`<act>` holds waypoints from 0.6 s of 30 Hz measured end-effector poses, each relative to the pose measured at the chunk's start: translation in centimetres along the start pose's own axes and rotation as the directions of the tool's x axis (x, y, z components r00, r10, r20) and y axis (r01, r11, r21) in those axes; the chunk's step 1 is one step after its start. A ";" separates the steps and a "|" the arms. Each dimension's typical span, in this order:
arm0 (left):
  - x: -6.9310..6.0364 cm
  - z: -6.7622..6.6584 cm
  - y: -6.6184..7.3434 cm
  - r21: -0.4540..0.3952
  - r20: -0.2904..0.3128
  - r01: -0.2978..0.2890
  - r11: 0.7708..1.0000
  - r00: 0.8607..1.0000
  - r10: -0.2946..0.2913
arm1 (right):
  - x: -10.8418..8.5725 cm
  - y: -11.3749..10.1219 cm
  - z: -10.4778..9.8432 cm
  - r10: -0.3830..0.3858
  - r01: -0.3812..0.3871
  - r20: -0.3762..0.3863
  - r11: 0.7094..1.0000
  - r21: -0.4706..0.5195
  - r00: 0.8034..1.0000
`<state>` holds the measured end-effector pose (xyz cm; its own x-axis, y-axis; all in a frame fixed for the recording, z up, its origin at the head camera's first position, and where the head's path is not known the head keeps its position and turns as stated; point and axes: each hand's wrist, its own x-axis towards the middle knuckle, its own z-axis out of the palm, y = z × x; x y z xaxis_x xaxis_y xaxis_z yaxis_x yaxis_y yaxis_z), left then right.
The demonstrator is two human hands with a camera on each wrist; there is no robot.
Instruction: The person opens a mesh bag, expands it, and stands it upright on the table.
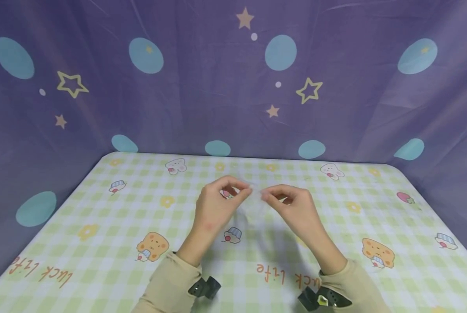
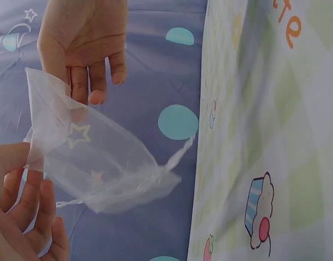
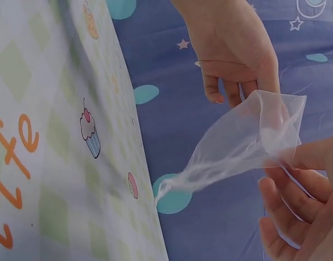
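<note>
Two beige sleeves [image 1: 167, 284] come in lowest and closest, each with one dark device [image 1: 205, 287] strapped at the cuff. I count two bare hands, one small bag, two cord ends, one checked tabletop [image 1: 100, 252] and one purple backdrop [image 1: 202, 104]. My left hand [image 1: 219, 206] and my right hand [image 1: 296, 206] each pinch the bag [image 2: 109, 149] between thumb and forefinger, the other fingers loosely bent. It hangs between my two hands over the table, its held edge at my fingertips and the rest falling away below them. White and sheer, it lets the backdrop's star print show through; the lower end is bunched into soft pleats, with twisted white cord [image 2: 180, 154] sticking out on both sides.
</note>
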<state>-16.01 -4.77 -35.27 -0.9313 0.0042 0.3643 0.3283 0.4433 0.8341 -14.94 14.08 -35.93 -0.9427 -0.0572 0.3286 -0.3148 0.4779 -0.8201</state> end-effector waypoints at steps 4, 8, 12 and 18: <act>0.0 0.2 -0.2 -0.016 0.026 -0.070 0.997 0.997 0.071 | 0.1 0.0 0.0 0.005 -0.005 -0.014 1.000 0.005 1.000; 0.0 0.2 -0.1 0.018 0.055 -0.153 0.988 0.987 0.151 | 0.1 0.1 0.1 -0.006 0.005 -0.020 1.000 -0.021 1.000; -0.1 0.2 -0.2 0.082 0.082 -0.179 0.980 0.982 0.172 | 0.1 0.1 0.2 -0.017 0.016 -0.018 0.999 -0.033 1.000; -0.2 0.2 -0.3 0.208 0.084 -0.164 0.964 0.985 0.149 | 0.0 0.0 0.1 -0.043 0.042 -0.029 0.999 -0.024 0.999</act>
<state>-15.95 -4.73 -35.63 -0.8818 0.1452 0.4488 0.4361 0.6136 0.6583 -14.96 13.96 -35.97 -0.9248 -0.0524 0.3769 -0.3517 0.4960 -0.7939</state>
